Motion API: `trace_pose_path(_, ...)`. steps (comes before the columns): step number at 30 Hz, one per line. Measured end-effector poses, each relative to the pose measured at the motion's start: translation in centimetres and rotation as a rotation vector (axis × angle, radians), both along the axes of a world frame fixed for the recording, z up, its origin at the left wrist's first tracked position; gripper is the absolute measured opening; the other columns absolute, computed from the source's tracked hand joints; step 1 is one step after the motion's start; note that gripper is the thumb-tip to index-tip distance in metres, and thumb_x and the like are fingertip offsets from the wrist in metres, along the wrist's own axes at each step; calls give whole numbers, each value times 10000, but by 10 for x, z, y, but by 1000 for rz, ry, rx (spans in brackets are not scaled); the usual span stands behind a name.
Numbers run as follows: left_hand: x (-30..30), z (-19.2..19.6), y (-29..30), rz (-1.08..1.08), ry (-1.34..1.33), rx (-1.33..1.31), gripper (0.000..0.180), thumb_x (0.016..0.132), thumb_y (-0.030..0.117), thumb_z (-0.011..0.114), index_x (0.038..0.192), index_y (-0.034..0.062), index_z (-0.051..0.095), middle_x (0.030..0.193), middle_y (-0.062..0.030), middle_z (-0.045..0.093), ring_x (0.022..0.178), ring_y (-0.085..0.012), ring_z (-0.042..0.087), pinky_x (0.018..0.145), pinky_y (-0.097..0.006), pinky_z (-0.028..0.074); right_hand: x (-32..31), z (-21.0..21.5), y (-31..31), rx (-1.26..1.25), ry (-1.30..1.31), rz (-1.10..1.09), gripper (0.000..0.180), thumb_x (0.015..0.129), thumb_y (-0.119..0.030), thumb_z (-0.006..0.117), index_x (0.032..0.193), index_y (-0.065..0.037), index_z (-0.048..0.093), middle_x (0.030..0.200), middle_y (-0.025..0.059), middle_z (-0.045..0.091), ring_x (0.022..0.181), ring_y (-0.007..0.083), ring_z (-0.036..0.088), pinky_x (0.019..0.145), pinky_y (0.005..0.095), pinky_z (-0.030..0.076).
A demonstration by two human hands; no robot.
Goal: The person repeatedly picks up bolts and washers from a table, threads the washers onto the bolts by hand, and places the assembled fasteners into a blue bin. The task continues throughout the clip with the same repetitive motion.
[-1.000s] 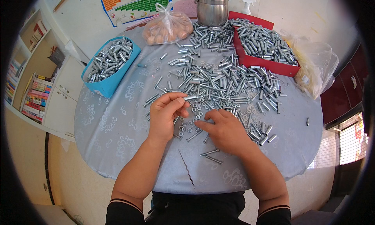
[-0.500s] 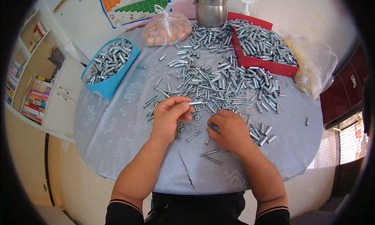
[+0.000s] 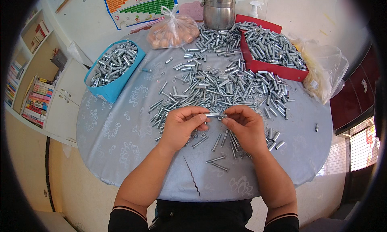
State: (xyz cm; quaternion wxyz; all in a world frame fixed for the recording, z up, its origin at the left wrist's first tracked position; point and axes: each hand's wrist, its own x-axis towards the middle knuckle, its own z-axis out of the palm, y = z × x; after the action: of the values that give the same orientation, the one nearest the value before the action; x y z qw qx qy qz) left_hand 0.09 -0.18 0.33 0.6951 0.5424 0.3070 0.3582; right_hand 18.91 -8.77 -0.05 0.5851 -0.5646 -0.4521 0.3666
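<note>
My left hand (image 3: pixel 184 125) pinches a silvery metal sleeve (image 3: pixel 212 114) between thumb and fingers, lying about level and pointing right. At its right end, my right hand (image 3: pixel 246 125) has thumb and forefinger closed on a small metal piece (image 3: pixel 221 117), perhaps a nut; it is too small to tell for sure. The two hands almost meet at the near edge of a big loose heap of sleeves, bolts, nuts and washers (image 3: pixel 217 85). Several loose bolts (image 3: pixel 215 159) lie between my forearms on the cloth.
A blue box (image 3: pixel 115 88) full of metal sleeves stands at left, a red box (image 3: pixel 278 71) of them at back right. Behind the heap are a knotted bag of round brownish items (image 3: pixel 172 32) and a steel pot (image 3: pixel 219 12). A clear plastic bag (image 3: pixel 324 73) sits far right.
My right hand has risen from the loose parts near the table's front and come to the sleeve's right end. My left hand has shifted slightly right and nearer with the sleeve.
</note>
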Motion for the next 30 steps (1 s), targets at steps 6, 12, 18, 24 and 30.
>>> trace_pose_path(6,0,0,-1,-22,-13,15,215,902,50,632,1095,-40,662,901,-124,702,752,-169,689,690,-269,577,1,0,0,-19,34,25,205,822,-24,734,1013,-22,660,878,13,662,777,83,601,709,226,490)
trace_pose_path(12,-1,3,-2,-71,10,54,220,904,40,627,1104,-43,659,927,-136,704,770,-180,695,705,-275,580,5,10,-3,-142,-55,54,179,917,-174,664,924,5,669,764,25,647,709,72,578,636,231,472)
trace_pose_path(18,-2,2,-4,-137,-14,42,227,904,38,625,1111,-50,653,937,-141,702,792,-190,697,722,-288,584,7,14,-4,-303,-57,89,288,963,-252,601,871,16,651,719,28,624,661,77,553,585,238,449)
trace_pose_path(24,-1,1,-1,-68,-31,8,220,911,47,617,1105,-49,654,922,-137,700,774,-194,698,714,-291,586,-1,10,-4,31,-103,9,202,954,-200,606,987,-1,613,824,33,628,687,77,552,580,238,445)
trace_pose_path(30,-2,1,-1,-73,-45,1,222,910,51,621,1106,-47,653,917,-136,698,771,-194,699,714,-290,585,9,3,-6,-104,-168,153,207,946,-183,611,1048,-4,602,818,31,625,654,77,548,576,225,442)
